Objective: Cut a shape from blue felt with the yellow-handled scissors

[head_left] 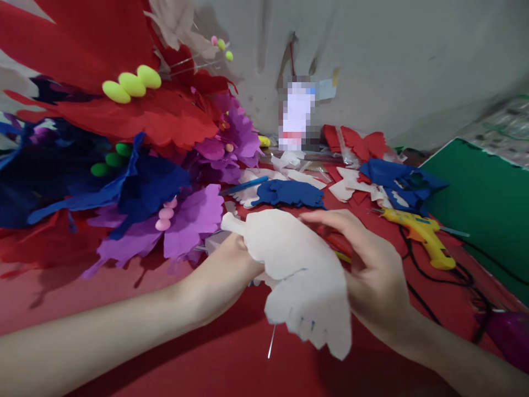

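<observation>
A white butterfly-shaped cut-out (289, 248), scalloped along its lower edge and marked with dark pen strokes, is held up in front of me. My left hand (225, 275) grips it from the left, its fingers mostly hidden behind the sheet. At the right edge, my right hand (372, 270) curls around the cut-out, index finger stretched along the top. A thin wire (271, 342) sticks out below the white piece. Partly covered by my right hand is a red and yellow object (341, 251) I cannot make out.
Red, blue and purple butterflies (136, 121) with egg-shaped beads crowd the left. Blue cut-outs (291, 193) and white scraps (347, 184) lie behind my hands. A yellow glue gun (421, 231) with a black cord rests at right, near a green board (475, 193). A blurred phone-like screen (296, 118) stands against the wall.
</observation>
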{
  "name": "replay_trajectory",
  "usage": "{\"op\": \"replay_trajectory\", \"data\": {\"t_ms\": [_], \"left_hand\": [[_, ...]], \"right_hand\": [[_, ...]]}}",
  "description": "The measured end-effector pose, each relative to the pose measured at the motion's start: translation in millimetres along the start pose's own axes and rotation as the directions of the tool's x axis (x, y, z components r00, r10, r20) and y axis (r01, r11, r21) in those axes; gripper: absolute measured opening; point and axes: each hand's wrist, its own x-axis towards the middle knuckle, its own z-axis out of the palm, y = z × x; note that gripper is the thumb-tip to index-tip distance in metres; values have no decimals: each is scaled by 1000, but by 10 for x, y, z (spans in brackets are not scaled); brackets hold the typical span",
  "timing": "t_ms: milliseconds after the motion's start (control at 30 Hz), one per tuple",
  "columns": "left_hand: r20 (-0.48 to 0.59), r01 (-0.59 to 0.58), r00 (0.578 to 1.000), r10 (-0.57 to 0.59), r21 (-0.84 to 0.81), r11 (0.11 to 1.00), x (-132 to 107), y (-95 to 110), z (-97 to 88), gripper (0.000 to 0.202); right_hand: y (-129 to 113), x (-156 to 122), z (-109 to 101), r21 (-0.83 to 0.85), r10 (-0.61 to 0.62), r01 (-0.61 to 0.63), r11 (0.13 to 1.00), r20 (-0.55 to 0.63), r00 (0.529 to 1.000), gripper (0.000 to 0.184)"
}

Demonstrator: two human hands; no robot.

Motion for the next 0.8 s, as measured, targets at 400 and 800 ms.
{"op": "replay_trajectory", "data": {"t_ms": [400, 800], "left_hand": [[33, -193, 980, 194, 355, 915, 18, 16, -55, 13], [-70, -507, 799, 597, 456, 732, 17, -99, -68, 29]], "right_hand": [[18, 55, -26, 386, 469, -550, 741, 288, 835, 14], [75, 29, -4, 403, 443, -444, 800, 101, 891, 39]]}}
